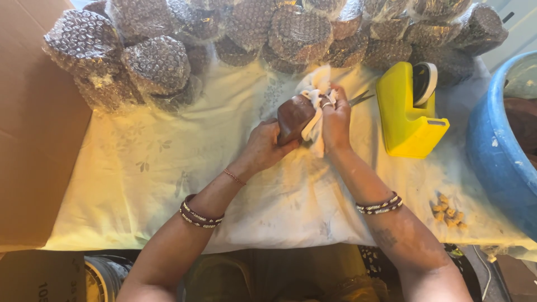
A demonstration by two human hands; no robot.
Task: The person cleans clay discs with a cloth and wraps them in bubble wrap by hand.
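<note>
Above the cloth-covered counter [168, 168], a brown clay cup [295, 116] is clamped at its base by the left hand [263, 148]; a white cloth [314, 126] is pressed against it by the closed right hand [335, 120]. It is judged stiff, fragile, best gripped around the body.

You are working over a table [168, 184] covered with a pale yellow cloth. Beyond your hands lies a row of bubble-wrapped bundles [156, 64], and just right of your right hand [335, 120] sit scissors [361, 98] and a yellow tape dispenser [408, 112]. Small tan crumbs [447, 211] lie nearer you, right of your right forearm.
</note>
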